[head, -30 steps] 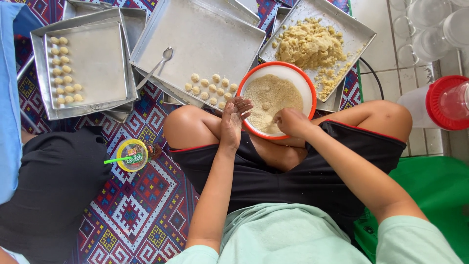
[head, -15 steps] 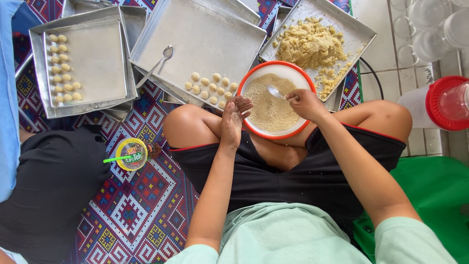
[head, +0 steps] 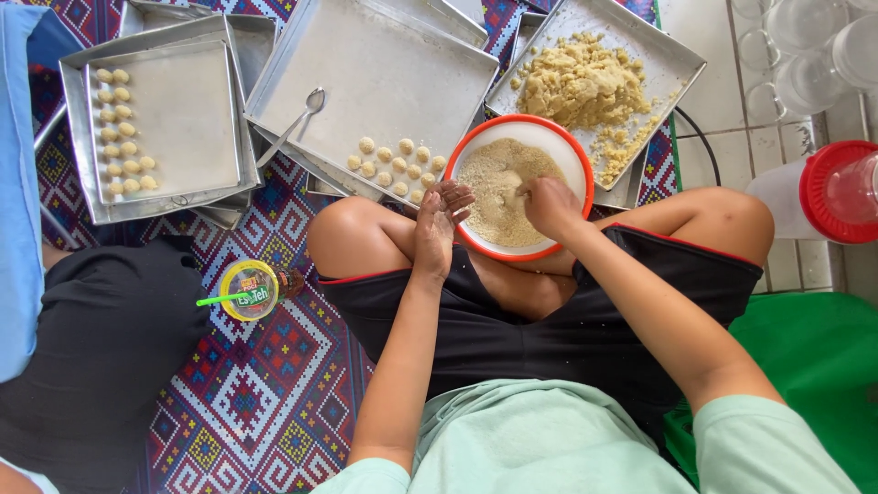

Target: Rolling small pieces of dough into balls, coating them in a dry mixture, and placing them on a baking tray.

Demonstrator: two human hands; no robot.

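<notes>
The red-rimmed bowl (head: 521, 187) of pale crumbs sits on the person's crossed legs, its far edge touching the tray of dough (head: 594, 82) and its left rim just beside the big tray (head: 375, 82) that carries a short double row of dough balls (head: 395, 165) and a spoon (head: 293, 123). The right hand (head: 549, 206) is down in the crumbs with its grip curled shut; whether it holds a ball I cannot tell. The left hand (head: 437, 220) hovers at the bowl's left rim, palm open and fingers spread, holding nothing that shows. The crumbs look dry, light and loose, likely to spill if the bowl tips; the balls seem soft and easily dented, best cupped from below with light fingertips. Open room is tight: tray edges crowd the bowl ahead and on both sides, a lidded drink cup (head: 251, 290) stands on the patterned mat (head: 256, 412) by the left knee, and another person's dark clothing (head: 91, 357) lies well to the left.
</notes>
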